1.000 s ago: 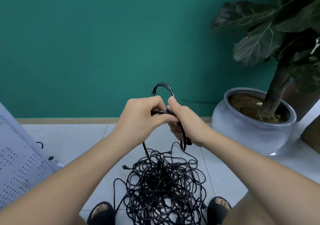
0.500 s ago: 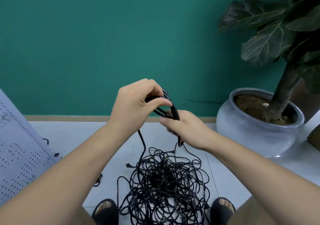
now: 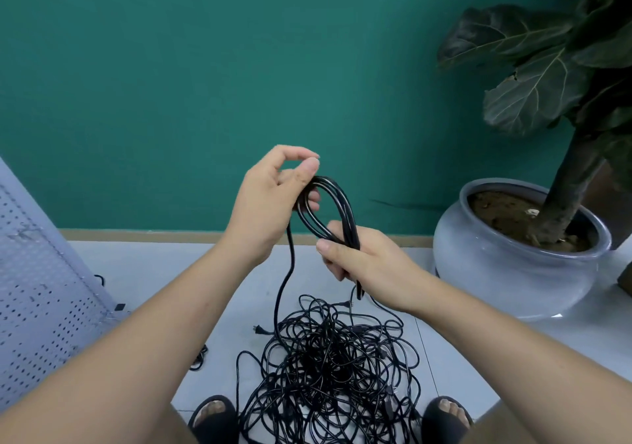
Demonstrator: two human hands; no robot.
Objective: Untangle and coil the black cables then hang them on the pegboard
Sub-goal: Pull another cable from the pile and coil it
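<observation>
- Right hand is gripping the coil at its base.
- Left hand is curling fingers through the coil's top loop.
- Cable is trailing to the tangle.

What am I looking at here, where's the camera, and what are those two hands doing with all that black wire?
No machine here: a person's two bare hands, filmed by one wide-angle camera worn on the head, looking forward and down. The left hand hooks the top of a small coil of black cable, and the right hand grips its lower end. One strand hangs from the coil into a tangled pile of cables on the tiled floor. A perforated pegboard shows at the left; a potted plant stands at the right.
</observation>
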